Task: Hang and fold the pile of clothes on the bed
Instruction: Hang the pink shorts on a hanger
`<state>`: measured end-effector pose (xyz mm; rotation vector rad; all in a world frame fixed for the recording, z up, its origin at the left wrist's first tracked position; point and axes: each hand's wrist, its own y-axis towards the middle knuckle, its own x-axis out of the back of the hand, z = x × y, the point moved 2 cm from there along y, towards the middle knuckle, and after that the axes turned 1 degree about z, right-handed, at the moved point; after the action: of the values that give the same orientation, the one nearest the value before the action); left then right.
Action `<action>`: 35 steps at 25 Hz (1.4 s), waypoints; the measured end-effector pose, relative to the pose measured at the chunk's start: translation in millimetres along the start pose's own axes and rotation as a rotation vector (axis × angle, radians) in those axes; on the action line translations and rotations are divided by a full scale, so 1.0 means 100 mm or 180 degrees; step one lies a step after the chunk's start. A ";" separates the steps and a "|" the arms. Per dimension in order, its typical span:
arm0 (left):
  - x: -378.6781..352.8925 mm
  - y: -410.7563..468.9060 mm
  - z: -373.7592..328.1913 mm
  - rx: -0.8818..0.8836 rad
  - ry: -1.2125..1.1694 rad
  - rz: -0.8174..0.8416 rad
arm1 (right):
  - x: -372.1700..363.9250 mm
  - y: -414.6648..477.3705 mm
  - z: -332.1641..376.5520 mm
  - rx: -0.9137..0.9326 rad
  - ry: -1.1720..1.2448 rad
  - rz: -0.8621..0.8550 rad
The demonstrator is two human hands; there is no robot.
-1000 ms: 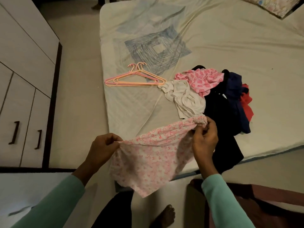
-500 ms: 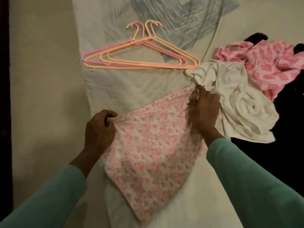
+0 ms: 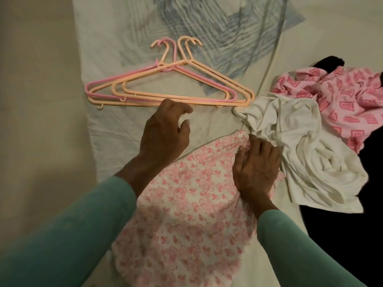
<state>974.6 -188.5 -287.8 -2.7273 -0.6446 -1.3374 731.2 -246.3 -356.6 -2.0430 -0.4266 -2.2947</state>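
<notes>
pale bedsheet [image 3: 103,131] underneath, floral garment [image 3: 186,204] lies flat, its top edge pinched in the right hand [image 3: 256,168], while the left hand [image 3: 163,131] hovers empty, fingers loosely curled, just short of the hangers [image 3: 170,88], long bars crosswise.

The left hand [image 3: 163,133], loosely curled and empty, hovers by the hangers [image 3: 207,102]; the right hand [image 3: 256,164] grips the floral garment [image 3: 186,214] on the bed [image 3: 116,129].

Left hand [image 3: 165,131] hovers loosely curled (holding nothing); right hand [image 3: 256,168] pinches floral garment [image 3: 186,204].
</notes>
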 end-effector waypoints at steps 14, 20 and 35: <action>-0.33 0.57 -0.23 -0.0731 0.0353 -0.0014 | -0.11 0.02 -0.05 -0.0078 0.0215 0.0061; -0.03 -0.39 -0.47 -0.1045 -0.0187 0.0221 | -0.07 0.01 -0.06 -0.0050 0.0267 -0.0027; -1.04 -0.93 -0.94 -0.0616 -0.0544 0.0704 | 0.56 0.27 -0.96 0.0301 0.1611 0.1765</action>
<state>812.3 -159.3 -321.7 -2.9819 -0.2189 -1.1831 636.5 -285.9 -305.6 -1.2460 0.0567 -2.2443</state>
